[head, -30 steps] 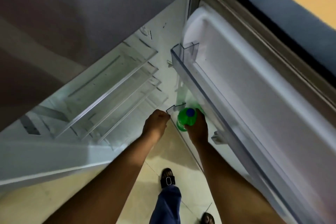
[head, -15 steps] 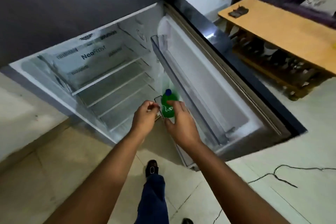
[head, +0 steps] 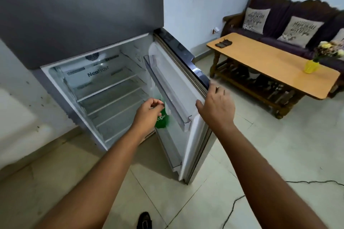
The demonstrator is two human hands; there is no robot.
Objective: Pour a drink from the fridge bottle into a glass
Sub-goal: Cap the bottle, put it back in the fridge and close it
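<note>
A green soda bottle [head: 162, 120] hangs in front of the open fridge's lower door rack. My left hand [head: 148, 112] is closed around its neck and hides the cap. My right hand [head: 216, 106] is off the bottle, fingers spread, at the outer edge of the open fridge door [head: 188, 87]; it is blurred and I cannot tell whether it touches the door. The fridge compartment [head: 109, 95] shows only bare glass shelves. No glass is in view.
To the right stands a low wooden coffee table [head: 270, 61] with a yellow flower vase [head: 310, 66] and a dark small object [head: 223, 43]. A dark sofa [head: 290, 24] with cushions sits behind it. A black cable [head: 232, 208] runs over the tiled floor. My shoe [head: 144, 219] is below.
My right hand let go of the bottle and moved right to the door's edge. My left hand took the bottle by its neck. The view pulled back and up.
</note>
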